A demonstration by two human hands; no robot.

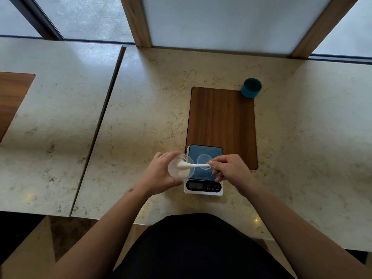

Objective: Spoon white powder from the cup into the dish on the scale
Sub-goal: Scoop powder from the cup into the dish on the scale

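Nearest the viewer, a dark-clothed torso [193, 248] fills the lower centre, with two bare forearms reaching forward over the marble-patterned desk [141, 117]. The left hand [159, 174] wraps around a clear plastic cup [180, 165], fingers curled about its wall, and holds it tilted with the mouth turned up and to the right, just left of the scale. White powder [182, 173] lies inside the cup. The right hand [229, 168] pinches the handle end of a white spoon [191, 165] between thumb and fingertips; the spoon lies almost level, its bowl inside the cup mouth and loaded with powder, its handle crossing the cup rim to the right.

Under both hands stands a small white digital scale [203, 189] with a dark weighing plate, its display and buttons along the near edge. The display reading is too small to tell. A clear, shallow round dish [203, 160] sits on the weighing plate, just right of the cup and partly behind the spoon handle; whether it holds any powder cannot be told.

The far half of the scale rests on a dark wooden inlay panel [221, 117] set in the desk. At the far right corner of that panel stands a teal cup [250, 88], well apart from the hands. Beyond the desk, wooden frame posts [136, 21] flank a pale panel.
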